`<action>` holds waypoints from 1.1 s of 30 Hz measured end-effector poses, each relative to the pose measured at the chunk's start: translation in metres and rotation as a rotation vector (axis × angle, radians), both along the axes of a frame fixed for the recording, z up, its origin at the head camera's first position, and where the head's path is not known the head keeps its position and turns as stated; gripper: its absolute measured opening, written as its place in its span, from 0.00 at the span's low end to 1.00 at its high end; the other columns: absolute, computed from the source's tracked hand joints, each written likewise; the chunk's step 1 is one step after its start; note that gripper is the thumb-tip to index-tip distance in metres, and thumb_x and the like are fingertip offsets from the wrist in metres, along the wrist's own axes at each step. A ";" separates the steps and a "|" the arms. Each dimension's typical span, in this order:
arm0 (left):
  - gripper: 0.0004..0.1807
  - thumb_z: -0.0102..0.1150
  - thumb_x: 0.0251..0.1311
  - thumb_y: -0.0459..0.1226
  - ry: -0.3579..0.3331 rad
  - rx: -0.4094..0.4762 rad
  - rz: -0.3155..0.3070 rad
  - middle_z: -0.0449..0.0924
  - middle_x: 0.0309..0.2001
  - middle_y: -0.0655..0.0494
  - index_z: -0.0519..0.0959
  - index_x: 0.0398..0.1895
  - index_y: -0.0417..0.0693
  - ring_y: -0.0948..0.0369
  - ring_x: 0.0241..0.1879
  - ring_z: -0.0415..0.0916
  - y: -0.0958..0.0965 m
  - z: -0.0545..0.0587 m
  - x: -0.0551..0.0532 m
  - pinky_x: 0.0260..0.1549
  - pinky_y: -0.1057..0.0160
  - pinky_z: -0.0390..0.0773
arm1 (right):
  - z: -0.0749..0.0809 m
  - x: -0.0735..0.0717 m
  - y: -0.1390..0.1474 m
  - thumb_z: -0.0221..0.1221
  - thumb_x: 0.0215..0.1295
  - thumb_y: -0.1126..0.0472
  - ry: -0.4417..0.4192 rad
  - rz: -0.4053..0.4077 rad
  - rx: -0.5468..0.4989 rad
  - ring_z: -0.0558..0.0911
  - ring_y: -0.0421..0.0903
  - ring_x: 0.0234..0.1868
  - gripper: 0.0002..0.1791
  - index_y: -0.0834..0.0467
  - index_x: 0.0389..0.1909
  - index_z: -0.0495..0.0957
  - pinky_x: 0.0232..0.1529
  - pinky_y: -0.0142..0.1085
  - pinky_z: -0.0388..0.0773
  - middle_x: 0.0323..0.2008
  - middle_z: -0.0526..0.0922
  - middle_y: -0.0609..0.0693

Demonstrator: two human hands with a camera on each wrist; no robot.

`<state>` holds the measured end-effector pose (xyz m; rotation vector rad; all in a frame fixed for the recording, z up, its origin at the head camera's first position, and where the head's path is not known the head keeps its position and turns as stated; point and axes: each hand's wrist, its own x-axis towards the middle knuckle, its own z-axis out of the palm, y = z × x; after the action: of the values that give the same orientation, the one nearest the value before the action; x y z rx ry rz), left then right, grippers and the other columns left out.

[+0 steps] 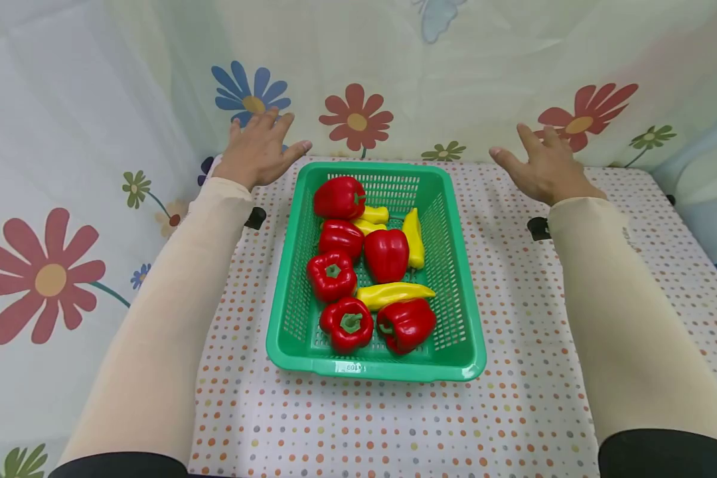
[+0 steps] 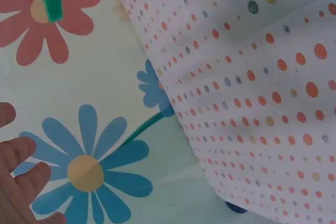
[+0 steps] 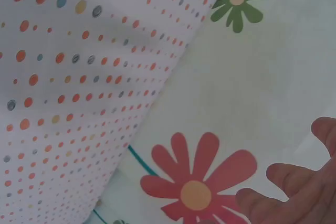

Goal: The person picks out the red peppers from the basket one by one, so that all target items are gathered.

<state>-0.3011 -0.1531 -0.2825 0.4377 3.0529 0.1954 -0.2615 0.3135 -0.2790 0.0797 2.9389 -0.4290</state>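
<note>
Both hands are raised over the far part of the table, fingers spread and holding nothing. My left hand [image 1: 259, 151] is off the far left corner of a green plastic basket [image 1: 477, 332], thumb pointing inward. To the right of the basket, my right hand [image 1: 546, 166] is held apart from it, its thumb toward the middle. Inside the basket lie several red bell peppers [image 1: 386, 256] and several yellow peppers [image 1: 396, 294]. In the left wrist view the fingers [image 2: 32, 179] show at the lower left; in the right wrist view the fingers [image 3: 294, 182] show at the lower right.
A dotted cloth [image 1: 532, 392] covers the table. Flower-printed curtains [image 1: 394, 60] hang behind and at the left. Dark wrist straps [image 1: 255, 218] show at both wrists, over long pale sleeves [image 1: 627, 318].
</note>
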 end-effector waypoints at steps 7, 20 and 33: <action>0.46 0.31 0.76 0.66 -0.037 0.135 -0.001 0.36 0.85 0.45 0.39 0.86 0.54 0.42 0.83 0.38 0.002 0.002 0.009 0.78 0.30 0.43 | 0.007 0.015 -0.014 0.36 0.75 0.26 0.022 0.034 -0.168 0.32 0.71 0.81 0.50 0.46 0.84 0.26 0.72 0.79 0.37 0.83 0.27 0.63; 0.47 0.47 0.73 0.63 -0.193 0.563 0.079 0.55 0.82 0.46 0.45 0.86 0.55 0.42 0.78 0.58 -0.009 -0.012 0.049 0.71 0.32 0.66 | 0.010 0.045 -0.079 0.51 0.77 0.35 0.103 0.079 -0.614 0.73 0.67 0.70 0.42 0.46 0.84 0.51 0.70 0.66 0.69 0.78 0.62 0.62; 0.38 0.50 0.78 0.47 -0.508 0.933 0.087 0.66 0.73 0.38 0.50 0.83 0.42 0.41 0.68 0.72 -0.011 -0.048 0.083 0.63 0.42 0.80 | -0.004 0.034 -0.138 0.56 0.78 0.45 -0.139 0.219 -0.798 0.77 0.63 0.66 0.36 0.59 0.78 0.62 0.66 0.56 0.78 0.73 0.70 0.61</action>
<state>-0.2185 -0.1641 -0.3301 0.2154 2.3038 1.4821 -0.2279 0.1757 -0.2834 -0.2951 2.3909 -1.4277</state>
